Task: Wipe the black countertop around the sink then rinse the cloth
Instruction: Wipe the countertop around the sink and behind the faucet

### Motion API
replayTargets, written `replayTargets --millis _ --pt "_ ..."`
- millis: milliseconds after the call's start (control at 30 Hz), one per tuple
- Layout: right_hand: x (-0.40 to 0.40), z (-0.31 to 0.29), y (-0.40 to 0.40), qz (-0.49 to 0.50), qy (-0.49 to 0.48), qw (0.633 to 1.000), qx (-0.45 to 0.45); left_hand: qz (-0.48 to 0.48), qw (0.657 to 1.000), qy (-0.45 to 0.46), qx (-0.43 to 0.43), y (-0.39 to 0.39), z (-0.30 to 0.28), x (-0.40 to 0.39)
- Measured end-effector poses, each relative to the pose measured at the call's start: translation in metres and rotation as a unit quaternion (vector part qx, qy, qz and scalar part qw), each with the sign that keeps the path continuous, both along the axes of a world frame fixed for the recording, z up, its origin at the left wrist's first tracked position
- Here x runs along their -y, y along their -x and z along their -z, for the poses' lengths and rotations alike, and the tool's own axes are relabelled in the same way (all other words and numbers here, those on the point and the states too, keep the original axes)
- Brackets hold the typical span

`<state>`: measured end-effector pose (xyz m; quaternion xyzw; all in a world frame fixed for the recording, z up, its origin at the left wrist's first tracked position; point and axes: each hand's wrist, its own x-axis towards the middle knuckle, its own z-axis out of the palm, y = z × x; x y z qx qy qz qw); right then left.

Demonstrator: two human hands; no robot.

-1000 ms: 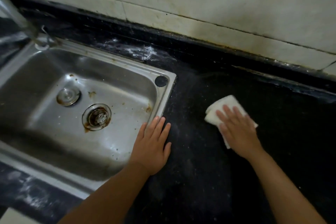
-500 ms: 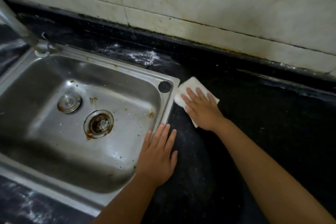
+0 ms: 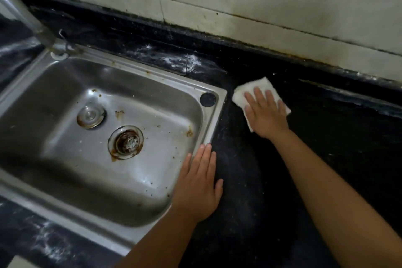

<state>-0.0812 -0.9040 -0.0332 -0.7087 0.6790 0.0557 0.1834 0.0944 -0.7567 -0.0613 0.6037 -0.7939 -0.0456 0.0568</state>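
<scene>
wiping was the step in hand, the right hand (image 3: 266, 115) pressing flat, fingers straight, on the folded white cloth (image 3: 256, 89) lying on the black stone countertop (image 3: 250, 180) just beside the stainless steel sink (image 3: 214, 115), the left hand (image 3: 199, 183) resting flat at its rim, so the next stroke likely called for the chalky streaks (image 3: 174, 59) behind.

A single wide-angle view is given, taken from the person's head and directed forward and steeply down. The sink (image 3: 104, 137) is seen from above at close range, filling the left half, while the countertop (image 3: 326, 159) is spread across the right. The tiled wall (image 3: 261, 6) is caught along the top edge (its lines are bent by the lens). Both forearms are seen entering from the bottom edge, so the camera is set just behind and above them. No second view is provided.
</scene>
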Motion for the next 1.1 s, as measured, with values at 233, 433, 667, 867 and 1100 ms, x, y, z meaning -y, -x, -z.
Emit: replayTargets --millis 233,433,667,867,1100 --pt "0.03 0.0 -0.019 -0.004 -0.024 1.0 -0.001 0.0 1.0 -0.017 -0.001 0.002 -0.004 0.001" --pt "-0.081 -0.005 -0.025 -0.109 -0.019 0.994 -0.005 0.008 0.999 -0.026 0.024 0.003 -0.009 0.001" --pt "-0.185 0.002 0.001 -0.102 0.036 0.994 -0.026 0.033 0.992 -0.111 0.045 0.001 -0.022 -0.001" --pt "-0.258 0.001 0.029 -0.019 0.026 0.999 0.008 0.011 0.992 -0.125 -0.02 0.0 -0.04 0.0" --pt "-0.187 -0.012 -0.062 0.153 0.015 0.988 -0.019 0.005 0.988 -0.145 -0.062 -0.036 -0.047 -0.009"
